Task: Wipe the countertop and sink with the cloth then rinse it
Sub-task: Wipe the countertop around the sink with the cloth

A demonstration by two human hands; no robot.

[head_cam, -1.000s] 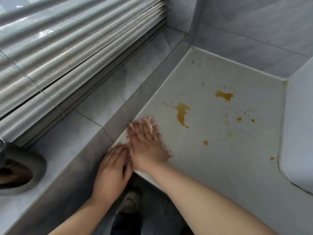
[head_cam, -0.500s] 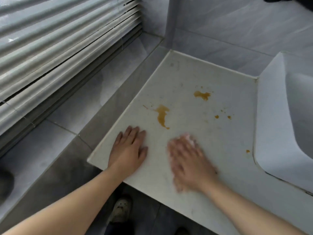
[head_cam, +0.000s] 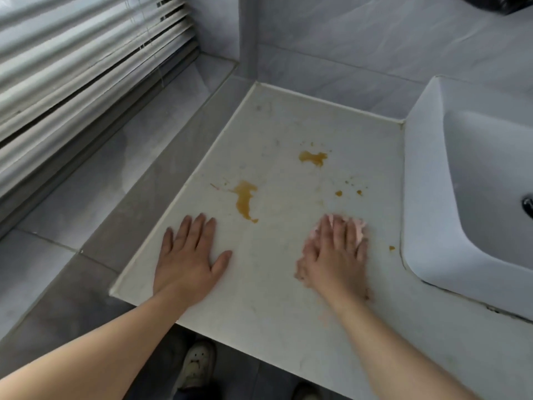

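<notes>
Head view, left to right. Window blinds [head_cam: 86, 67] far left, tiled ledge [head_cam: 95, 180] below, then pale surface [head_cam: 288, 327] with raised rim. Left hand [head_cam: 189, 255] flat near front-left corner of surface, fingers spread, palm down, holding nothing, bracing. Long brown stain [head_cam: 245, 202] mid-surface just beyond left hand; second brown stain [head_cam: 313, 158] further back, toward back-right; small drops [head_cam: 339, 193] right of that; one drop [head_cam: 391, 248] at right edge beside sink. Right hand [head_cam: 336, 252] flat toward front-right of surface, fingers spread, pressing pink cloth [head_cam: 357, 230] under palm; cloth edges visible past fingertips and at thumb side. White sink [head_cam: 427, 157] standing on surface at right edge, basin untouched, dark fitting at frame edge.

Step judged: wiping surface, early; all stains unwiped, sink and rinse not yet done. Next move likely calls for pushing cloth forward and left across stains with steady pressure, keeping cloth bunched under palm so spill not smeared.

Versus half a second earlier: right hand and cloth shifted right, toward sink, no longer blurred; left hand in same spot near front-left corner; stains unchanged; more sink in view.
</notes>
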